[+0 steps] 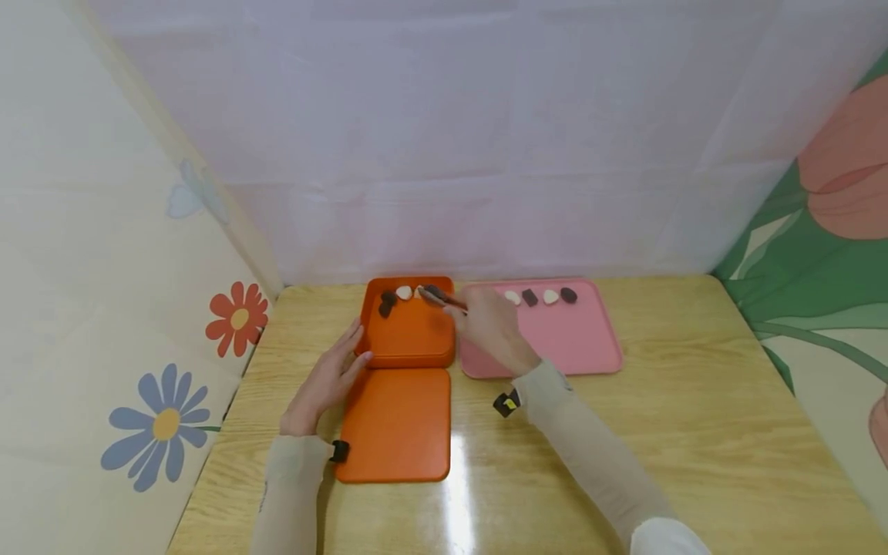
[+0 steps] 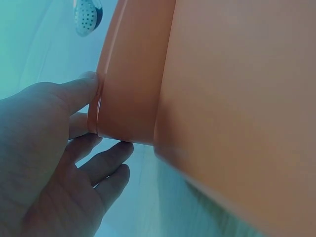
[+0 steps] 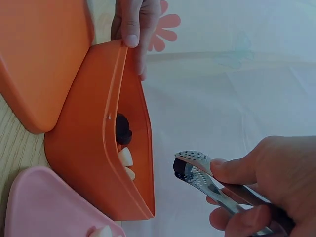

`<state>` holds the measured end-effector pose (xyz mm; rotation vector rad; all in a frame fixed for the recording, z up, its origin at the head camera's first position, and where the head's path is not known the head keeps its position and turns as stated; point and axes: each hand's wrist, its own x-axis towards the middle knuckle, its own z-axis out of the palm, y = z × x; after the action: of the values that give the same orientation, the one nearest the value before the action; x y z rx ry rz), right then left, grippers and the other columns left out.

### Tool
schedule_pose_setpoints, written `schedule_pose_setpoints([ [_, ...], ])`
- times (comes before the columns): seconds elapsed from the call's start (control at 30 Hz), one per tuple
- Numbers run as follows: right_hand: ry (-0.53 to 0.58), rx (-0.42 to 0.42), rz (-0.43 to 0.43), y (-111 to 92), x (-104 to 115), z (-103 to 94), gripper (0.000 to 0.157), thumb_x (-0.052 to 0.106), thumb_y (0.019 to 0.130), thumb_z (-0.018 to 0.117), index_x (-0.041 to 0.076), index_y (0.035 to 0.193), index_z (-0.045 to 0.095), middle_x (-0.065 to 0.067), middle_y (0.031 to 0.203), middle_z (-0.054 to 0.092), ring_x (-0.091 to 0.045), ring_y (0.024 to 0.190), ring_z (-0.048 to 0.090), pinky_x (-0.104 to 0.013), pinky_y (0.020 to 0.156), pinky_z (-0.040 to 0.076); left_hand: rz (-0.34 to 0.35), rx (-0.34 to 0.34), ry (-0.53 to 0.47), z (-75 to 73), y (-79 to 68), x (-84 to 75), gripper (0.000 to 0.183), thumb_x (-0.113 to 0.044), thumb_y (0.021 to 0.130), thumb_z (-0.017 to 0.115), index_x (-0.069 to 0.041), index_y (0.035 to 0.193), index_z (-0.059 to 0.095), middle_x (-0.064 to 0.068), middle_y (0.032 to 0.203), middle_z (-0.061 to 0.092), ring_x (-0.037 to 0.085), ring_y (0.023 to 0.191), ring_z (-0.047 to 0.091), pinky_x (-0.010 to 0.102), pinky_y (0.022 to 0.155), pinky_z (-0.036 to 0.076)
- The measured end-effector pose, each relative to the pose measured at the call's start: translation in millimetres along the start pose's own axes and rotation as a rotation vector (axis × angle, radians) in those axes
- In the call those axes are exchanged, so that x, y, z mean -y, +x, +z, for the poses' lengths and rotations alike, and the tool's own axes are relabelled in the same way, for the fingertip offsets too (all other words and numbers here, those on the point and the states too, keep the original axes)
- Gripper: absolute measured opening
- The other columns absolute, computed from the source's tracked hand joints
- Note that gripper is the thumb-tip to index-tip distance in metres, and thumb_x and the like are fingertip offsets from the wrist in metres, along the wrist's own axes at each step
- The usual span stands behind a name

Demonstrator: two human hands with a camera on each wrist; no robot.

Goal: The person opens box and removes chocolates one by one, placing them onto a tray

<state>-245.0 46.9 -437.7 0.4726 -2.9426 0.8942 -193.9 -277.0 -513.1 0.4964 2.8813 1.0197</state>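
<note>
My right hand holds metal food tongs with perforated tips, which pinch a dark chocolate-like piece. In the head view the tips overlap the far right part of an open orange box; the right wrist view has them just off its rim. Dark pieces and white ones lie inside the box, towards its far side. My left hand grips the box's near left corner, thumb at the front wall and fingers along the left side.
A pink tray stands right beside the box, with white and dark pieces in a row along its far edge. The orange lid lies flat in front of the box. A cloth backdrop rises behind the wooden table.
</note>
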Motion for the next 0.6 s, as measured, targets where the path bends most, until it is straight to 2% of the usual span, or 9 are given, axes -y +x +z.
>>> schedule_pose_setpoints([
  [0.17, -0.051, -0.044, -0.024, -3, -10, -2.5, 0.029, 0.037, 0.106, 0.068, 0.018, 0.123, 0.081, 0.0, 0.07, 0.063, -0.012, 0.049, 0.044, -0.024, 0.042, 0.031, -0.006, 0.002, -0.001, -0.4, 0.9, 0.2, 0.068, -0.03, 0.113, 0.056, 0.0, 0.168, 0.027, 0.013, 0.179, 0.017, 0.039, 0.163, 0.025, 0.061, 0.127, 0.029],
  [0.23, -0.06, -0.054, -0.039, -4, -13, -3.1, 0.029, 0.036, 0.106, 0.068, 0.018, 0.123, 0.082, 0.001, 0.066, 0.06, -0.011, 0.047, 0.042, -0.023, 0.041, 0.03, -0.012, 0.003, 0.001, -0.5, 0.7, 0.6, 0.069, -0.031, 0.113, 0.055, 0.0, 0.168, 0.027, 0.013, 0.179, 0.017, 0.039, 0.163, 0.024, 0.062, 0.127, 0.029],
  [0.47, -0.067, -0.064, -0.04, -9, -26, -5.7, 0.024, 0.036, 0.105, 0.071, 0.017, 0.1, 0.084, 0.004, 0.057, 0.046, -0.008, 0.045, 0.035, -0.022, 0.039, 0.025, -0.014, 0.007, -0.002, 0.2, 0.7, 0.6, 0.069, -0.032, 0.113, 0.055, -0.001, 0.168, 0.027, 0.012, 0.179, 0.017, 0.039, 0.163, 0.025, 0.062, 0.127, 0.029],
  [0.6, -0.065, -0.058, -0.025, -12, -33, -8.0, 0.025, 0.037, 0.104, 0.071, 0.016, 0.101, 0.084, 0.002, 0.06, 0.05, -0.008, 0.044, 0.035, -0.023, 0.038, 0.025, -0.009, -0.004, -0.003, 0.5, 0.2, -0.5, 0.068, -0.03, 0.113, 0.055, 0.0, 0.167, 0.027, 0.014, 0.179, 0.019, 0.04, 0.162, 0.025, 0.062, 0.126, 0.029],
])
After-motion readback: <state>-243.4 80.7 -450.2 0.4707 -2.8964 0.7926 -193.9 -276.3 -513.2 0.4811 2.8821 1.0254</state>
